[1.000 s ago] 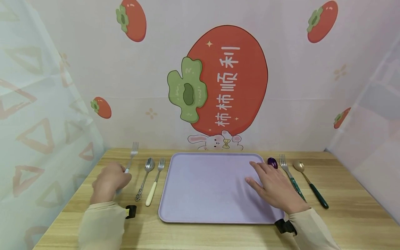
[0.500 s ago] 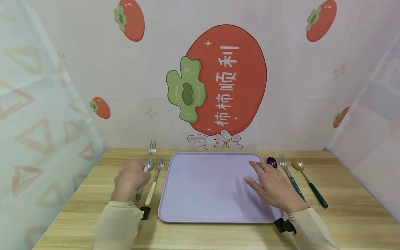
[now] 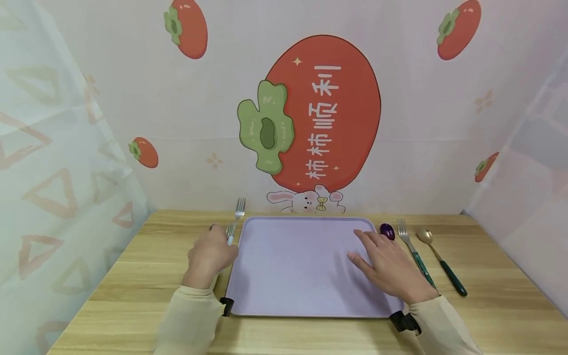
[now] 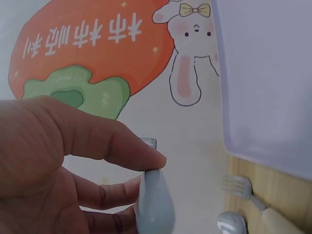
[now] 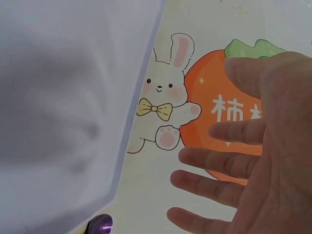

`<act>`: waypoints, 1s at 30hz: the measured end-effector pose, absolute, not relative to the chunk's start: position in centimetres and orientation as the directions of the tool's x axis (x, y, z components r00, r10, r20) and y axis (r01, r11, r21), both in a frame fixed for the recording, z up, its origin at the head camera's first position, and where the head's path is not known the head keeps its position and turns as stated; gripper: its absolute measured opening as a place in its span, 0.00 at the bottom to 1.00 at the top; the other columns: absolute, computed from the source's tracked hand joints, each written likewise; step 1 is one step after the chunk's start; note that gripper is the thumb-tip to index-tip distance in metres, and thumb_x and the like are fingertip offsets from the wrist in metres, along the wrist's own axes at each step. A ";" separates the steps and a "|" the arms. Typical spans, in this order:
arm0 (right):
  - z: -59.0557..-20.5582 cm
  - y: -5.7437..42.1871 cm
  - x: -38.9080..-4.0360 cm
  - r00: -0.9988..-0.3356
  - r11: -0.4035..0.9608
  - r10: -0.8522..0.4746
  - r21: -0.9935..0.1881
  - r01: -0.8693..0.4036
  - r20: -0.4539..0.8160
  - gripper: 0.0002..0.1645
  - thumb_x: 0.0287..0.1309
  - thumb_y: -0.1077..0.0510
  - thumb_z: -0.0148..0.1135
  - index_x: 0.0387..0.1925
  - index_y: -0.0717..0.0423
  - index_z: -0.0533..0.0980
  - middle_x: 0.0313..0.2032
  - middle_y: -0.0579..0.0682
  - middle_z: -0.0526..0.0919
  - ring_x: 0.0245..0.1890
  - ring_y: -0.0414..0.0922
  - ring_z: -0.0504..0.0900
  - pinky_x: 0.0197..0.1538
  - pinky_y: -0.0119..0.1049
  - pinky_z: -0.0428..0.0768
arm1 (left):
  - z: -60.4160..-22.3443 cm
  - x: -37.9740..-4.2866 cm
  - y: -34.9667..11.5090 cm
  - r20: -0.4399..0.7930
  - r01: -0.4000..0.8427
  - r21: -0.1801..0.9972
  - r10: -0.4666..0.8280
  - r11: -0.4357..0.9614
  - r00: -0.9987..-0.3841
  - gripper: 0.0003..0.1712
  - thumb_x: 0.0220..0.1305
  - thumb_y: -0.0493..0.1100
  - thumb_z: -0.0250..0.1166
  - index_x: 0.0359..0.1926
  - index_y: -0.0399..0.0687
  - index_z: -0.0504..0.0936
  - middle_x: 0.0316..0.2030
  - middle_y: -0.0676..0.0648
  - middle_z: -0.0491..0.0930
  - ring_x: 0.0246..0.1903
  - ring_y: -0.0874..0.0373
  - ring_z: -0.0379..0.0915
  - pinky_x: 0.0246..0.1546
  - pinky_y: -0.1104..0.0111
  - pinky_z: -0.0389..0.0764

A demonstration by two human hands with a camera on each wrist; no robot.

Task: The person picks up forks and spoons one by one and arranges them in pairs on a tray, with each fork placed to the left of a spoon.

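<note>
My left hand [image 3: 210, 256] pinches a fork [image 3: 240, 209] by its pale blue handle [image 4: 155, 204], tines pointing away, beside the tray's left edge. In the head view that hand overlaps a second fork [image 3: 230, 230] and mostly hides a silver spoon. The left wrist view shows this cream-handled fork [image 4: 277, 222] and the silver spoon [image 4: 231, 223] lying on the table. Over the right part of the lilac tray [image 3: 301, 266], my right hand [image 3: 390, 266] is held with its fingers spread and nothing in it.
To the right of the tray lie a purple spoon [image 3: 387, 231], a fork with a green handle [image 3: 423, 268] and a gold spoon with a dark green handle [image 3: 453, 278]. A printed cloth wall [image 3: 399, 162] stands behind the wooden table [image 3: 124, 296], with side walls left and right.
My left hand has moved right with the fork, passing over the silver spoon to the tray's left edge. The right hand has stayed in place.
</note>
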State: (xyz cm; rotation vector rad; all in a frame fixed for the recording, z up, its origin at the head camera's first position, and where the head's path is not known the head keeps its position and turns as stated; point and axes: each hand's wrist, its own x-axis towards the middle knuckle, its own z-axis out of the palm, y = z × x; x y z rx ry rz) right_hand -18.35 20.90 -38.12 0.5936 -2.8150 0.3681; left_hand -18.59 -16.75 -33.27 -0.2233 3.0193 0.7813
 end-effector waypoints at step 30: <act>-38.1 20.8 -18.3 -0.880 0.871 -0.378 -0.212 -0.443 0.288 0.38 0.72 0.39 0.56 0.70 0.62 0.67 0.61 0.64 0.76 0.63 0.65 0.72 0.64 0.67 0.66 | -35.9 -19.9 -12.1 -0.114 -0.203 0.499 -0.168 0.842 -0.979 0.06 0.51 0.35 0.65 0.27 0.41 0.74 0.26 0.42 0.74 0.27 0.47 0.72 0.27 0.55 0.72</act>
